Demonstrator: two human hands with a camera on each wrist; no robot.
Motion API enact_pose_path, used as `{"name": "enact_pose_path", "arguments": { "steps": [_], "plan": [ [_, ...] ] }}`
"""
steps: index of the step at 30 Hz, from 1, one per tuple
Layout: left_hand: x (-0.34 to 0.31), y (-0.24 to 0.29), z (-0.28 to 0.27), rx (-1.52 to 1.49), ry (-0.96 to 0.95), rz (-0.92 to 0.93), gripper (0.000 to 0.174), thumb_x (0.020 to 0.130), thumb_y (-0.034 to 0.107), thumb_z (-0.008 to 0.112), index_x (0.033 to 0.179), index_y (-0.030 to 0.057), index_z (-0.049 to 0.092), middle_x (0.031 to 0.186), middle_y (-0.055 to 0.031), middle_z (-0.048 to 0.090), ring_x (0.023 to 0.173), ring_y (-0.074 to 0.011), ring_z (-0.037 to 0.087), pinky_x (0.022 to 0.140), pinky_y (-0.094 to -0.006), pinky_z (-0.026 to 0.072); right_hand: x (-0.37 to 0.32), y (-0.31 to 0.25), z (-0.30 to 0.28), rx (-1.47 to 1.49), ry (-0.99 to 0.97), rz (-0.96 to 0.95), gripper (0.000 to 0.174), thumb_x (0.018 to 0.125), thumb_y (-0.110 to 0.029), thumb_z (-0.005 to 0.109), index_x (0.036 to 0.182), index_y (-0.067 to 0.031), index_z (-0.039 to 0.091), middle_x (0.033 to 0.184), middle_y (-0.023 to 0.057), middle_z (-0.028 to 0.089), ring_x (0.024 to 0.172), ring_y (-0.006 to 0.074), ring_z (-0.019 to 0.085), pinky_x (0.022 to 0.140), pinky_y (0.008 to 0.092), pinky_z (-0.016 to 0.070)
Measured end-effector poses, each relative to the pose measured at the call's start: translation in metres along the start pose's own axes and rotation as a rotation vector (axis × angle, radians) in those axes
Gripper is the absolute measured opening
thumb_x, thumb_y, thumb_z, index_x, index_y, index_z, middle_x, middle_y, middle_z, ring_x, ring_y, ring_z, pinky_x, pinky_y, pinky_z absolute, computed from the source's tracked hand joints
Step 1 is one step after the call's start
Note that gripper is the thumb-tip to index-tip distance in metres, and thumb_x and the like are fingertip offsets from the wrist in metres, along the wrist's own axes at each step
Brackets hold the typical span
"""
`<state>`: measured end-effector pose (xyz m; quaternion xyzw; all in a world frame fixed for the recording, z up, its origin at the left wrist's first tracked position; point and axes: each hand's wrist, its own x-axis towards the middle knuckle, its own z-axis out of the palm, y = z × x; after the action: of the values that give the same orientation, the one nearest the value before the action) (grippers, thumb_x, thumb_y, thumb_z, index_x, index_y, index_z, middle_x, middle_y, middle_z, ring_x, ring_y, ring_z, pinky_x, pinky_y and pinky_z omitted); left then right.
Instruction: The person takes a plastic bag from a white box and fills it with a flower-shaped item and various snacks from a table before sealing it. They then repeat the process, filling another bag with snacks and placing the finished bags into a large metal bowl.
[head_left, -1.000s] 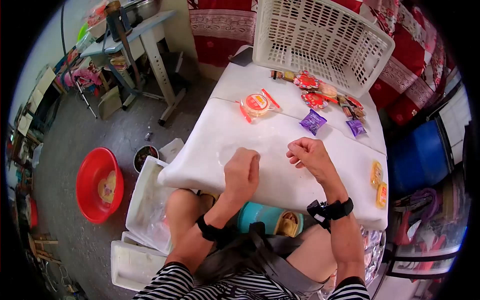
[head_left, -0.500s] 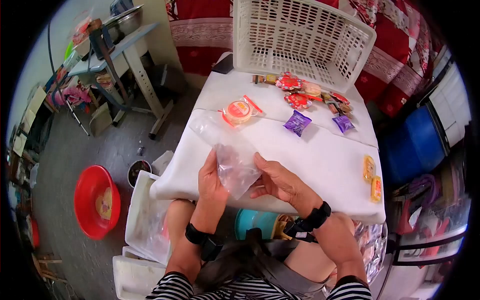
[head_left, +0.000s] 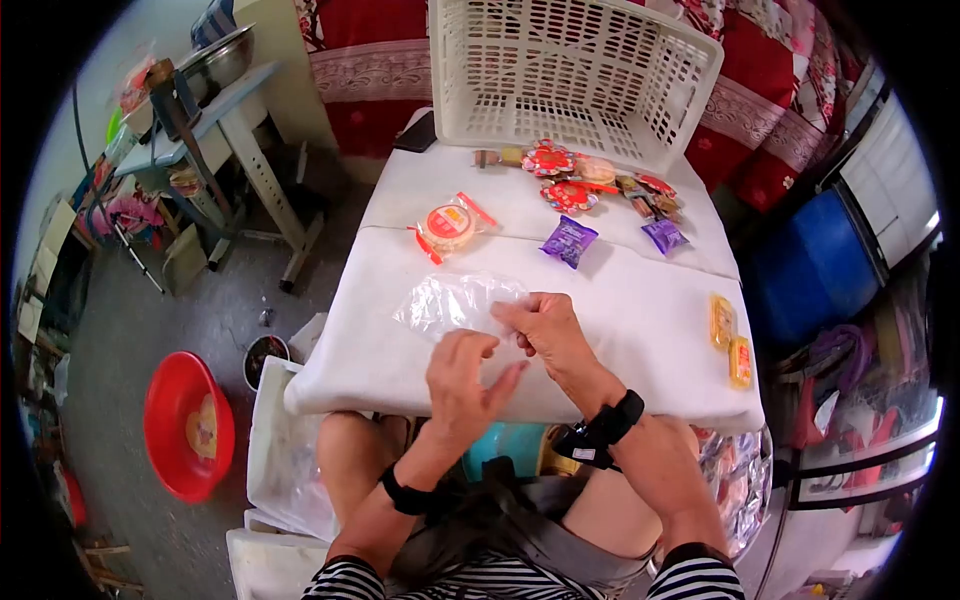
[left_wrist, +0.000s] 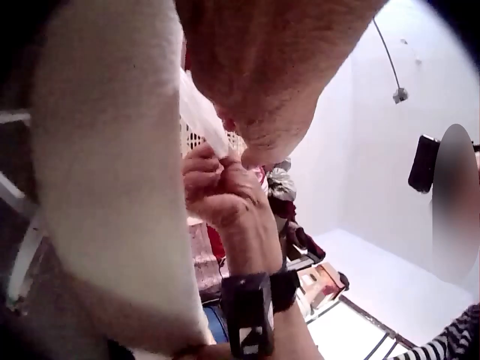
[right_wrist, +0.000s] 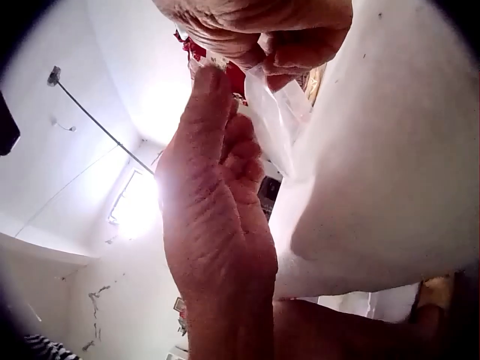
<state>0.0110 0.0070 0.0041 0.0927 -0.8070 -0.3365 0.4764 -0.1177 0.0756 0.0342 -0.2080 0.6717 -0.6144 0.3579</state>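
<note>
A clear plastic bag (head_left: 448, 304) stretches out low over the white-covered table (head_left: 620, 330), in front of me. My right hand (head_left: 555, 338) pinches its right-hand edge between thumb and fingers; the right wrist view shows the film (right_wrist: 274, 120) hanging from that pinch. Just left of it, my left hand (head_left: 458, 388) is at the bag's near side, thumb and fingers spread apart with nothing between them. Beyond the bag lie a round, red-labelled packet (head_left: 449, 228) and two purple packets, one nearer (head_left: 568, 242) and one further right (head_left: 664, 237).
At the table's back, a white plastic crate (head_left: 655, 95) opens towards me, with red flower-shaped packets (head_left: 570, 196) before it. Yellow packets (head_left: 740, 362) lie near the right edge. A dark flat object (head_left: 416, 132) sits back left. On the floor stand a red basin (head_left: 160, 425) and white boxes (head_left: 270, 440).
The bag appeared between both hands half a second ago; a second ago it was not distinct. Since then, it has spread flatter over the table, and my left hand has let go.
</note>
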Motion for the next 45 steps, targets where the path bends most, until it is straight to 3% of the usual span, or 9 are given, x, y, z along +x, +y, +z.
{"name": "enact_pose_path", "arguments": {
  "steps": [7, 15, 21, 25, 28, 34, 39, 41, 45],
  "plan": [
    [0.002, -0.002, 0.008, 0.122, -0.041, -0.116, 0.033, 0.065, 0.012, 0.075, 0.086, 0.0037, 0.051, 0.076, -0.0116, 0.051, 0.068, -0.0292, 0.051, 0.06, -0.0366, 0.0408, 0.003, 0.002, 0.002, -0.156, 0.06, -0.065, 0.036, 0.072, -0.028, 0.076, 0.057, -0.0069, 0.052, 0.05, -0.0014, 0.047, 0.044, 0.0046, 0.042, 0.039, 0.0207, 0.0318],
    [0.008, -0.008, -0.009, -0.779, -0.145, -0.739, 0.012, 0.083, 0.006, 0.061, 0.075, 0.0034, 0.052, 0.07, 0.0059, 0.049, 0.063, -0.0022, 0.041, 0.057, -0.0183, 0.0334, 0.005, -0.005, 0.0, -0.237, -0.008, -0.052, 0.043, 0.072, -0.036, 0.077, 0.053, -0.0097, 0.048, 0.047, -0.002, 0.044, 0.041, 0.0052, 0.041, 0.037, 0.0208, 0.0288],
    [0.007, -0.015, -0.013, -0.623, -0.032, -0.484, 0.007, 0.086, 0.007, 0.056, 0.085, 0.0049, 0.049, 0.083, -0.0004, 0.055, 0.071, -0.0056, 0.048, 0.062, -0.0188, 0.0375, 0.007, -0.023, -0.017, 0.007, 0.029, 0.0, 0.042, 0.071, -0.039, 0.076, 0.057, -0.0066, 0.054, 0.05, -0.0001, 0.049, 0.038, 0.0088, 0.038, 0.037, 0.0221, 0.0299],
    [0.02, -0.017, -0.029, -1.414, 0.058, -0.64, 0.008, 0.092, 0.012, 0.048, 0.089, 0.0047, 0.047, 0.102, -0.0129, 0.06, 0.087, -0.017, 0.06, 0.072, -0.0302, 0.051, 0.004, -0.027, -0.031, 0.104, 0.106, -0.084, 0.056, 0.083, -0.058, 0.053, 0.097, -0.004, 0.059, 0.093, 0.0061, 0.061, 0.088, 0.0134, 0.052, 0.07, 0.0296, 0.0457],
    [0.026, -0.023, -0.04, -1.555, 0.172, -0.759, 0.008, 0.092, 0.012, 0.047, 0.091, 0.004, 0.047, 0.101, -0.0171, 0.061, 0.083, -0.0202, 0.063, 0.065, -0.0309, 0.0541, 0.008, -0.017, -0.025, 0.103, 0.068, 0.04, 0.066, 0.086, -0.063, 0.042, 0.105, -0.0023, 0.058, 0.095, 0.0087, 0.063, 0.085, 0.0172, 0.057, 0.068, 0.0311, 0.0475],
    [0.019, -0.051, -0.046, -1.2, 0.157, -0.78, 0.008, 0.092, 0.012, 0.048, 0.089, 0.0047, 0.048, 0.092, -0.0156, 0.063, 0.06, -0.0154, 0.06, 0.05, -0.0262, 0.0502, 0.007, -0.024, -0.033, 0.479, -0.43, 0.302, 0.07, 0.088, -0.061, 0.037, 0.109, 0.0024, 0.057, 0.096, 0.0164, 0.064, 0.075, 0.0209, 0.064, 0.065, 0.034, 0.0528],
    [0.02, -0.054, -0.052, -0.707, 0.139, -0.88, 0.008, 0.088, 0.011, 0.054, 0.09, 0.0041, 0.05, 0.082, -0.0098, 0.06, 0.058, -0.0173, 0.055, 0.05, -0.027, 0.0439, 0.002, -0.022, -0.034, 0.362, -0.305, 0.237, 0.051, 0.089, -0.047, 0.048, 0.105, 0.0001, 0.059, 0.09, 0.0148, 0.065, 0.072, 0.0181, 0.063, 0.057, 0.0294, 0.0507],
    [0.025, -0.039, -0.043, 0.321, 0.316, -0.306, 0.018, 0.08, 0.006, 0.061, 0.094, 0.0013, 0.052, 0.079, -0.0118, 0.056, 0.066, -0.0243, 0.054, 0.056, -0.032, 0.0423, -0.001, -0.016, -0.027, 0.259, -0.228, 0.18, 0.04, 0.089, -0.037, 0.054, 0.103, -0.0003, 0.06, 0.088, 0.0138, 0.066, 0.069, 0.0164, 0.063, 0.053, 0.0276, 0.0505],
    [0.019, -0.014, -0.031, 0.189, 0.107, -0.017, 0.022, 0.072, 0.003, 0.066, 0.091, 0.0002, 0.054, 0.078, -0.0156, 0.054, 0.068, -0.0295, 0.052, 0.059, -0.0337, 0.0416, 0.001, 0.004, -0.015, 0.114, -0.168, 0.119, 0.026, 0.085, -0.026, 0.062, 0.094, -0.0016, 0.064, 0.079, 0.007, 0.066, 0.065, 0.0113, 0.062, 0.053, 0.0254, 0.0508]
  ]
}}
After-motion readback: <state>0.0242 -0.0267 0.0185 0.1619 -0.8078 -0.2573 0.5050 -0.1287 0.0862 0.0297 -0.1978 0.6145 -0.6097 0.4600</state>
